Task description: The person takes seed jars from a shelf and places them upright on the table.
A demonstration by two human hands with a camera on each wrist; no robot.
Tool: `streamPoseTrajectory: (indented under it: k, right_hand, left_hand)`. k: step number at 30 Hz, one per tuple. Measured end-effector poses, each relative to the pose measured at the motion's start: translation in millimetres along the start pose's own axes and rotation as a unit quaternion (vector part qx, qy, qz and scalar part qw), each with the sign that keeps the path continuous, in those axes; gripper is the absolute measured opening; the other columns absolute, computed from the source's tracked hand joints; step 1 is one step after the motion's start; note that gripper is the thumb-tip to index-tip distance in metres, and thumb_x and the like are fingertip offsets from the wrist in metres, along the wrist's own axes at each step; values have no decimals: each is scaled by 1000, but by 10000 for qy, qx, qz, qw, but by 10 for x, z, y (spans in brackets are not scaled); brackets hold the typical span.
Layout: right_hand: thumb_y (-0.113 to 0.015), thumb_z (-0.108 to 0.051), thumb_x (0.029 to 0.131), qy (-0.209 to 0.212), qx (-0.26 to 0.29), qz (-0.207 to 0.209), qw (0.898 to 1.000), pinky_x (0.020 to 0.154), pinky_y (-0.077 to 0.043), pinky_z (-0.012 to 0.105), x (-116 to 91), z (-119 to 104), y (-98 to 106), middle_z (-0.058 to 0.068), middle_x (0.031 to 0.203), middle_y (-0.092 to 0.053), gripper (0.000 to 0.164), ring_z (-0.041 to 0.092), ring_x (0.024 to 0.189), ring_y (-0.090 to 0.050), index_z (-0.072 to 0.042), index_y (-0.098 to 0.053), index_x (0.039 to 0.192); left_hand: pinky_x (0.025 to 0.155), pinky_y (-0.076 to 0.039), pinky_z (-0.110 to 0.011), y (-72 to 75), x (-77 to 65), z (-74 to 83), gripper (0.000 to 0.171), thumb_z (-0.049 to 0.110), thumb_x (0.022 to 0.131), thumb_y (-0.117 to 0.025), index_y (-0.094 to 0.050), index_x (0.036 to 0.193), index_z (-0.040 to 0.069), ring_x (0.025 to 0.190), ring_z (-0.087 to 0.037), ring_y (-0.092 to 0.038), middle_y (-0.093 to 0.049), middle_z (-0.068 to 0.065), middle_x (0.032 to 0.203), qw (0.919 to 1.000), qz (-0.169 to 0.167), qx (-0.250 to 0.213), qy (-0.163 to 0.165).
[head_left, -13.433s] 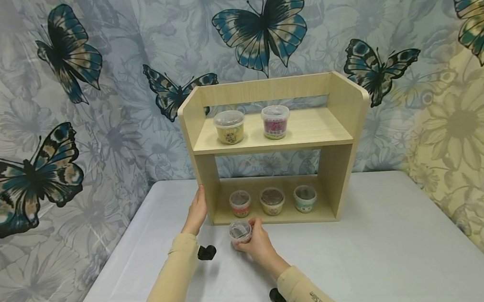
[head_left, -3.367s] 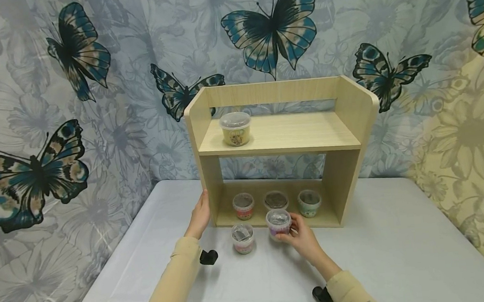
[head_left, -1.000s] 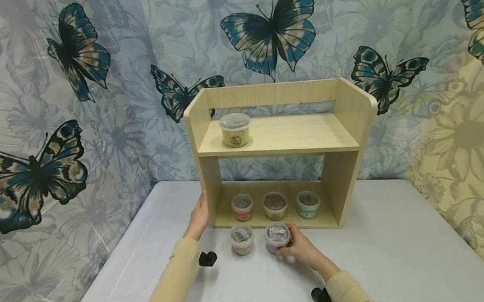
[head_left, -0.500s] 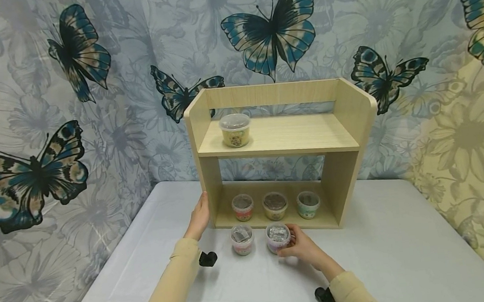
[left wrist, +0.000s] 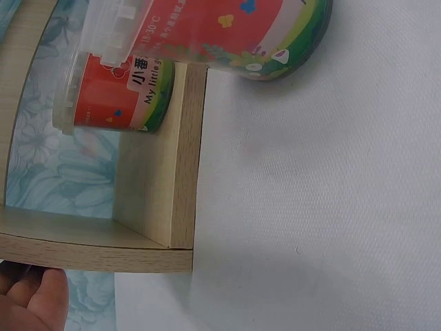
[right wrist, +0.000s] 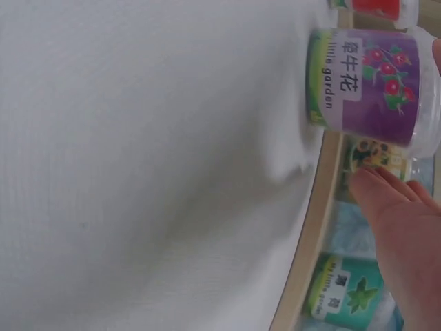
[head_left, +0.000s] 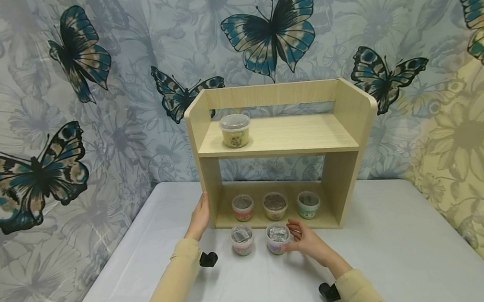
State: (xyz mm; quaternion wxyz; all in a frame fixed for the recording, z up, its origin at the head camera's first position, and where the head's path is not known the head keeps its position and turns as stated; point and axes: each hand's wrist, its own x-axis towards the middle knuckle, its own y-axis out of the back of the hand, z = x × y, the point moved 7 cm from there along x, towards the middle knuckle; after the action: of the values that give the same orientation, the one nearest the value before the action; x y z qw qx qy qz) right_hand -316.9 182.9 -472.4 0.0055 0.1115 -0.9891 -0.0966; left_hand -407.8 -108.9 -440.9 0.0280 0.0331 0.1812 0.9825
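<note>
My left hand (head_left: 197, 220) rests against the outer left side of a light wooden shelf (head_left: 278, 150), its fingers behind the panel edge in the left wrist view. Just off the purple-labelled lidded cup (head_left: 278, 239), my right hand (head_left: 309, 243) has its fingers spread and a gap to the cup in the right wrist view. That cup, printed "My little garden" (right wrist: 375, 86), stands upright on the white table before the shelf. Left of it stands a red-labelled lidded cup (head_left: 242, 240).
On the lower shelf stand a red cup (head_left: 242, 207), a yellow cup (head_left: 275, 206) and a green cup (head_left: 308, 205). A larger yellow cup (head_left: 235, 131) is at the left of the upper shelf. Butterfly-print cloth hangs behind the white table (head_left: 406, 251).
The purple-labelled cup came from the upper shelf to the table beside the red-labelled one, set down earlier. In the last half second my right hand let go and drew right. My left hand stayed.
</note>
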Motion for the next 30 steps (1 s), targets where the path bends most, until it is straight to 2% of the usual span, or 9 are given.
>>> streamPoseTrajectory:
  k: [15,23,30]
  right_hand:
    - [-74,-12,80,24,-53,-123,9999,108,-22,48,29,-188,57,29,143,-24,83,40,132,-24,6,-19,140]
    - [-72,-18,83,177,-108,-229,9995,107,-23,47,92,-360,12,27,144,-25,81,39,132,-25,4,-20,141]
    - [-65,-21,90,389,-276,-469,9978,106,-25,48,117,-552,-54,25,145,-23,72,37,134,-23,2,-20,142]
  left_hand:
    - [110,-11,-47,-2,-4,2,83,68,90,-12,-13,150,10,138,-30,-10,-12,-10,153,10000,28,14,15]
    - [110,-12,-48,1,-4,0,84,68,90,-12,-14,149,9,137,-32,-12,-14,-12,152,9999,53,16,84]
    - [110,-12,-49,-3,-1,-6,85,70,89,-11,-14,149,9,137,-33,-12,-14,-12,152,9999,45,35,90]
